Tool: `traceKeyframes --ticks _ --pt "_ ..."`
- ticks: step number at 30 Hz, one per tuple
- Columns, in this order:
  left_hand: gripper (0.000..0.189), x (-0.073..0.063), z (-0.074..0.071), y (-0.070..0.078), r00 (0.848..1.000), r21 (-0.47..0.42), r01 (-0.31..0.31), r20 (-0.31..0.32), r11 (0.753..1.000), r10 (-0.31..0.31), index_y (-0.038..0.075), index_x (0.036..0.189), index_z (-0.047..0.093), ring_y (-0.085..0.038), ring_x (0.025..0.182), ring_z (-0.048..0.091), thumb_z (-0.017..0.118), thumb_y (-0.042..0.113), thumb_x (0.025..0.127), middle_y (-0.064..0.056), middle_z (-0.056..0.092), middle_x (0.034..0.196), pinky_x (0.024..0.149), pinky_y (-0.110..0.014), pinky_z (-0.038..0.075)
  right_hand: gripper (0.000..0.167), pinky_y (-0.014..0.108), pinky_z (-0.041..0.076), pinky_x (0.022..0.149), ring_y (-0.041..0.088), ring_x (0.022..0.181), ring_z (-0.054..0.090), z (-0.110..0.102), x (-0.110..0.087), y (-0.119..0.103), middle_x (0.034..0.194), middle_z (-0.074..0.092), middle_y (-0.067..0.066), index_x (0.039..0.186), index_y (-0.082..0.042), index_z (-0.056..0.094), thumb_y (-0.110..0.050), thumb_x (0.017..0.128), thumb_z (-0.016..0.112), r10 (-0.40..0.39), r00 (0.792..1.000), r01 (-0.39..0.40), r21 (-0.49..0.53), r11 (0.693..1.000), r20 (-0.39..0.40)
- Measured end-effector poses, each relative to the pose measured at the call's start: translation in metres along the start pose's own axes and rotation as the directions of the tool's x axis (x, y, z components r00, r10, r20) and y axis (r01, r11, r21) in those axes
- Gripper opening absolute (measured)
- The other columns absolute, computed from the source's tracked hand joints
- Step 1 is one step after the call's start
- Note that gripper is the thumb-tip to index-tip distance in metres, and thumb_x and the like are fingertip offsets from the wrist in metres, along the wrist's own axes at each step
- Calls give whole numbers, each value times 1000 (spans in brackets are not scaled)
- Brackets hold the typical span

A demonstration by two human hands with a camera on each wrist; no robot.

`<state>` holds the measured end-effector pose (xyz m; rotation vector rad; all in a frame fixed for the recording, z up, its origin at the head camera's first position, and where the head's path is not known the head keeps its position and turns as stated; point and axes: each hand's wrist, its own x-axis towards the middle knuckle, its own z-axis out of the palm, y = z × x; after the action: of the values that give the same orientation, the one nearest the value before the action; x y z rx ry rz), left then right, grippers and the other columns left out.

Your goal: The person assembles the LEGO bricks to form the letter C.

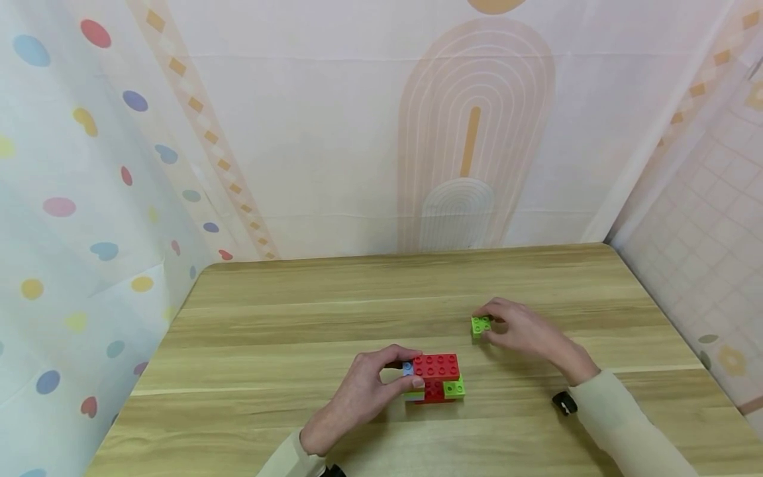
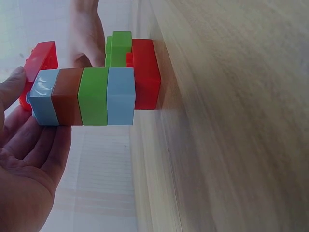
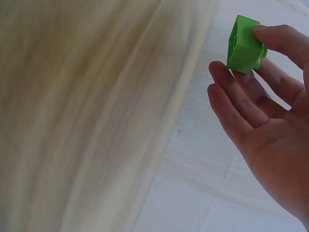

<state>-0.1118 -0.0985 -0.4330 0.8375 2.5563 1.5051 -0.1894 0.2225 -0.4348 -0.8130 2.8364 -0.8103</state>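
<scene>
My left hand [image 1: 368, 385] grips the upper part of a toy-brick structure [image 2: 94, 96], thumb on one side and fingers on the other. Its base is a red brick [image 2: 146, 72] at the tabletop. A column of light blue, green, brown and light blue bricks rises from one end; green bricks [image 2: 120, 49] sit at the other. Across the top lies a studded red brick [image 1: 436, 366], overhanging the column toward the green end. To the right and farther back, my right hand [image 1: 527, 329] pinches a small green brick [image 3: 245, 44] between thumb and fingertips, its hollow underside partly showing.
The wood-grain table [image 1: 268, 318] extends around both hands. A patterned cloth [image 1: 322, 132] hangs behind its far edge, with more cloth along the left and right sides. A black strap end [image 1: 564, 403] sticks out by the right sleeve [image 1: 620, 417].
</scene>
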Motion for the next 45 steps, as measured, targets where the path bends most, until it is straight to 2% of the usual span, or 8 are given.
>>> traceKeyframes --ticks 16,26,33,39,45 --pt "36 0 1 -2 1000 -3 -11 -2 1000 11 10 123 72 -14 106 70 76 32 95 0 76 117 91 -49 59 35 38 60 85 22 98 68 5 -16 -18 118 69 10 125 -1 69 -10 92 77 -124 987 123 -22 992 -100" --pt "36 0 1 -2 1000 -9 -17 -7 1000 17 9 123 72 -12 105 70 77 31 95 0 76 116 91 -49 59 34 36 60 84 21 98 68 10 -23 -28 117 69 8 123 -2 70 -9 90 78 -159 979 159 -6 987 -127" --pt "36 0 1 -1 1000 -10 -20 -9 1000 20 9 123 71 -11 104 70 77 31 94 0 76 115 92 -48 59 34 34 60 85 19 97 68 14 -27 -34 114 68 7 119 -2 68 -5 87 80 -220 965 223 7 975 -141" --pt "35 0 2 -2 999 -12 -38 -17 999 37 10 122 72 -10 102 70 77 30 94 2 76 113 92 -48 58 34 30 60 85 17 97 67 18 -29 -40 116 67 5 118 -4 68 -4 87 80 -207 971 213 42 976 -124" --pt "34 -1 2 -3 998 -6 -53 -23 999 53 10 122 72 -10 103 70 77 29 94 2 76 113 92 -48 59 33 36 61 86 20 100 69 20 -33 -45 116 70 7 120 -4 67 -5 89 77 -163 984 169 95 981 -68"
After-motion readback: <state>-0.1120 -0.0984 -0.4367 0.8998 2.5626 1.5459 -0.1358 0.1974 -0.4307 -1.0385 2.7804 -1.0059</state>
